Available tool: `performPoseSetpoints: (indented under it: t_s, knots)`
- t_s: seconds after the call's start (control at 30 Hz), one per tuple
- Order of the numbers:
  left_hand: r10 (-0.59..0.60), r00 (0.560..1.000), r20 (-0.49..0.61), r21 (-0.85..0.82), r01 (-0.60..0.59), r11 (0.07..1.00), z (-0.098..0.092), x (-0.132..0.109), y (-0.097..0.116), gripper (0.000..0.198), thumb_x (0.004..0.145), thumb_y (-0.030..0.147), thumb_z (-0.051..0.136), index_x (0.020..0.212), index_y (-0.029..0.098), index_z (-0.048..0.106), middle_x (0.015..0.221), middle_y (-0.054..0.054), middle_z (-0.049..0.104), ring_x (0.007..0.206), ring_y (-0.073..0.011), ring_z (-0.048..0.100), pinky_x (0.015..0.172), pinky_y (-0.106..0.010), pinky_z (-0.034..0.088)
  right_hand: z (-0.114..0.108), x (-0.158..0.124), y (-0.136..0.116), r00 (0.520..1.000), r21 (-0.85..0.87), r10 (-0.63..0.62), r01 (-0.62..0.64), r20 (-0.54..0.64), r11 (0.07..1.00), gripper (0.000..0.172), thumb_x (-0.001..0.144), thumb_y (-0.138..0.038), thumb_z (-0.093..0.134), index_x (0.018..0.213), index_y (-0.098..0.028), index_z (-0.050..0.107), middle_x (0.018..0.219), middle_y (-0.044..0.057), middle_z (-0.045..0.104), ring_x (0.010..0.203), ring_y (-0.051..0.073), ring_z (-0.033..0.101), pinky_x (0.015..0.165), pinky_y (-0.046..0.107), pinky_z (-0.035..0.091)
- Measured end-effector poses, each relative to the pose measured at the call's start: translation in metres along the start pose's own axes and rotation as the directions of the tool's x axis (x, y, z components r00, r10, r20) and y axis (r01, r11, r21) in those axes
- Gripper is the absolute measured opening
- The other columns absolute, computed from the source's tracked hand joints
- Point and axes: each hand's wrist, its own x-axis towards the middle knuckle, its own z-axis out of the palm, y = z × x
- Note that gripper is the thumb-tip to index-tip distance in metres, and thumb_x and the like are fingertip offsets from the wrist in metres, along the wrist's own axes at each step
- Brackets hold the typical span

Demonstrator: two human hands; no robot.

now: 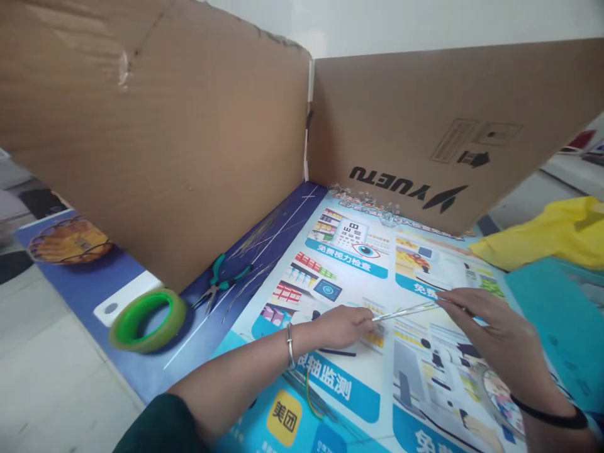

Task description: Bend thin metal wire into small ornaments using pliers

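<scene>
Several thin silvery wires point(406, 311) are stretched between my two hands, above the printed poster. My left hand point(342, 326) is closed in a fist around their left end, with a silver bracelet point(290, 347) on the wrist. At the other end, my right hand point(493, 330) pinches the strands between thumb and fingertips. More thin dark wires point(325, 402) lie under my left forearm, beside a yellow-green looped strand point(309, 396). Beneath my right hand rests a round clear-rimmed dish or lid point(484, 387), partly hidden by the wrist.
Teal-handled pliers point(219, 283) and a green-cored tape roll point(147, 319) lie on the left. Loose wires point(257, 236) run along the upright cardboard point(212, 145). Clear small pieces point(368, 201) cluster at the back. Yellow cloth point(547, 233) and a teal sheet point(552, 321) are at right.
</scene>
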Motion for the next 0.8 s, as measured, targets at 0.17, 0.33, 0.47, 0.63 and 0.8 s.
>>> performPoseSetpoints:
  t_s: [0.17, 0.33, 0.47, 0.63, 0.8]
  knots:
    - [-0.033, 0.997, 0.069, 0.093, 0.027, 0.995, -0.003, -0.001, -0.002, 0.027, 0.091, 0.038, 0.033, 0.088, 0.021, 0.054, 0.092, -0.002, 0.063, 0.085, -0.0191, 0.058, 0.065, -0.025, 0.040, -0.003, 0.000, 0.001, 0.993, -0.065, -0.098, 0.102, 0.067, 0.993, 0.020, 0.088, -0.033, 0.049, 0.085, -0.021, 0.065, 0.086, 0.005, 0.067, 0.082, 0.017, 0.063, 0.077, 0.029, 0.049]
    - [-0.093, 0.992, 0.081, 0.178, 0.077, 0.981, -0.009, -0.003, 0.002, 0.030, 0.090, 0.039, 0.032, 0.093, 0.021, 0.055, 0.098, -0.005, 0.064, 0.087, -0.0220, 0.060, 0.061, -0.026, 0.039, -0.012, 0.002, -0.004, 0.975, -0.152, -0.182, 0.200, 0.129, 0.968, 0.030, 0.091, -0.034, 0.040, 0.088, -0.021, 0.067, 0.091, 0.005, 0.067, 0.084, 0.017, 0.062, 0.078, 0.029, 0.048]
    - [-0.103, 0.992, 0.072, 0.233, 0.083, 0.969, -0.014, -0.004, 0.004, 0.030, 0.090, 0.037, 0.032, 0.095, 0.021, 0.056, 0.097, -0.006, 0.066, 0.085, -0.0217, 0.061, 0.062, -0.026, 0.040, -0.017, 0.003, -0.014, 0.977, -0.147, -0.145, 0.168, 0.158, 0.975, 0.027, 0.090, -0.033, 0.043, 0.089, -0.021, 0.066, 0.092, 0.006, 0.067, 0.086, 0.019, 0.062, 0.080, 0.031, 0.047]
    - [-0.117, 0.993, 0.030, 0.326, 0.101, 0.940, -0.016, -0.004, -0.001, 0.033, 0.091, 0.036, 0.028, 0.097, 0.020, 0.057, 0.092, -0.008, 0.067, 0.083, -0.0243, 0.062, 0.062, -0.028, 0.041, -0.022, 0.010, -0.034, 0.923, -0.051, 0.070, -0.054, 0.379, 0.997, 0.021, 0.087, -0.030, 0.045, 0.080, -0.022, 0.062, 0.087, 0.003, 0.067, 0.078, 0.015, 0.062, 0.068, 0.024, 0.049]
    - [-0.103, 0.995, 0.000, 0.413, 0.094, 0.906, -0.013, -0.003, -0.006, 0.034, 0.092, 0.035, 0.027, 0.104, 0.021, 0.056, 0.096, -0.009, 0.067, 0.085, -0.0253, 0.062, 0.065, -0.030, 0.043, -0.015, 0.013, -0.047, 0.818, -0.146, 0.151, -0.082, 0.555, 0.986, 0.026, 0.088, -0.028, 0.041, 0.081, -0.022, 0.065, 0.083, 0.003, 0.068, 0.073, 0.015, 0.063, 0.064, 0.024, 0.048]
